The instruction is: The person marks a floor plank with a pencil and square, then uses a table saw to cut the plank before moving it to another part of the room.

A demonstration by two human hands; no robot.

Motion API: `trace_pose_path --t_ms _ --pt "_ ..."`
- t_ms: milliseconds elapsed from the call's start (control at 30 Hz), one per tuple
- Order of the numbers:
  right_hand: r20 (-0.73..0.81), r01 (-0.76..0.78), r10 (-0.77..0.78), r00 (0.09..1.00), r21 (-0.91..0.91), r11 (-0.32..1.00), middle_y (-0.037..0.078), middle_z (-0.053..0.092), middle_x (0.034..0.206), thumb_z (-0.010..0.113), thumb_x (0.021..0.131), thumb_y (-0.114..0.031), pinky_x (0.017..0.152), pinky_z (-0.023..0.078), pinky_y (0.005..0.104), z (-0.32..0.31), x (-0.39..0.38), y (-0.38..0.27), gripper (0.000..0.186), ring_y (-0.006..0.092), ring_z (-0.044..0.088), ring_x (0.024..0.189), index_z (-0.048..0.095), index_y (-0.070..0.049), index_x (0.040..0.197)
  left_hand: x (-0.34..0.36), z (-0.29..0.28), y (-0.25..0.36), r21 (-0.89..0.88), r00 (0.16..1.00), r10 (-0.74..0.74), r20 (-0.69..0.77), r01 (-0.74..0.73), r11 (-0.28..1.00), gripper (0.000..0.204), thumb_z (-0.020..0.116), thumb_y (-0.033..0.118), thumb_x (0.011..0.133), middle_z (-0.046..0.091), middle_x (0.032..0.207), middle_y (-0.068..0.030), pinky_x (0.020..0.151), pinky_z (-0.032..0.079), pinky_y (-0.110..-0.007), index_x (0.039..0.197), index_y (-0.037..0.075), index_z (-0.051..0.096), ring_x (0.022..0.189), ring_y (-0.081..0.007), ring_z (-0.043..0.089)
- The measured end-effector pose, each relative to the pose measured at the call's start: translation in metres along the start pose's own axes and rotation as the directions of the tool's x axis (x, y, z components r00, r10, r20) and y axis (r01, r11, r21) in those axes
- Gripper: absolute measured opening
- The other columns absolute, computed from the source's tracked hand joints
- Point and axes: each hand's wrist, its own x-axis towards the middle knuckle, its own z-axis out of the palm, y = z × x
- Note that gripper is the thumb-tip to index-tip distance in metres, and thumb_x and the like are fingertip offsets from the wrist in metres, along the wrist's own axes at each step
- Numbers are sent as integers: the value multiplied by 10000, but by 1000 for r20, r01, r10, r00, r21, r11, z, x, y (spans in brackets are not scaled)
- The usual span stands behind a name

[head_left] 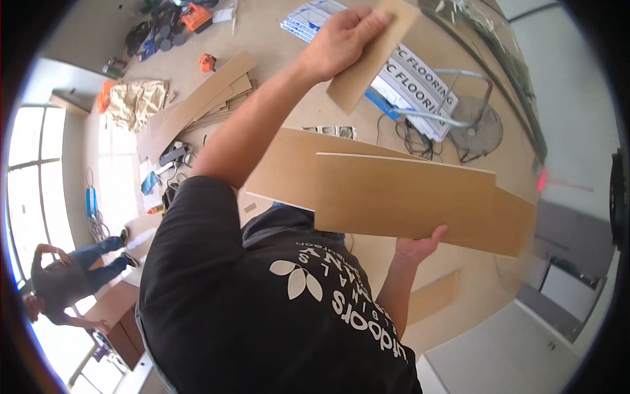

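My left hand (344, 43) is raised high and closed around a short tan offcut of flooring plank (371, 69), thumb on its near face. Below it, two longer tan flooring planks overlap in front of my chest: a front plank (400, 197) and a back plank (279, 164) that sticks out past both its ends. My right hand (420, 248) grips their lower edge, with the thumb showing and the other fingers mostly hidden. The offcut is apart from the two planks.
Loose planks (213, 95) lie stacked on the floor at the left, near crumpled brown paper (138, 104) and tools (174, 156). White flooring boxes (420, 88) and a metal-framed stool (476, 125) stand far right, with cables beside them. Another person (62, 282) is at the left.
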Motion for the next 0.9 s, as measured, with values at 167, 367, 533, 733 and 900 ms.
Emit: trace_pose_path --t_ms 167,367,533,733,900 --pt "42 -218 220 975 -57 974 84 473 1414 379 1026 -429 1093 349 446 68 63 104 526 268 436 1295 398 -79 1419 13 -56 -56 443 883 -99 459 -130 887 544 529 532 952 617 1188 -144 928 479 -362 1025 3 627 1097 -220 582" --pt "48 -494 512 858 -200 846 98 519 1350 416 1028 -361 1023 434 400 192 129 246 480 264 523 1213 411 -49 1393 72 -172 -114 341 659 -548 515 429 837 585 541 576 927 659 1046 -83 821 489 -313 1024 18 685 930 -152 604" --pt "-77 -624 646 760 -366 690 111 525 1329 494 1007 -277 993 462 423 275 192 323 445 272 533 1199 420 -38 1375 87 -272 -156 -17 691 -663 288 696 718 517 588 518 924 672 999 -64 773 525 -309 1104 38 653 897 -134 627" --pt "53 -526 729 682 -658 540 114 592 1210 545 963 -154 904 527 422 321 266 411 354 235 608 1086 494 -1 1277 147 -374 -186 -278 669 -705 238 742 610 501 602 499 919 669 1051 -92 812 543 -337 1100 33 627 928 -167 648" --pt "-94 -611 838 537 -729 310 60 649 1070 632 910 -190 715 560 318 406 336 466 280 171 651 923 615 -38 1145 207 -457 -180 -41 732 -681 29 682 731 473 560 497 947 648 856 -26 646 478 -278 982 40 676 765 -91 588"
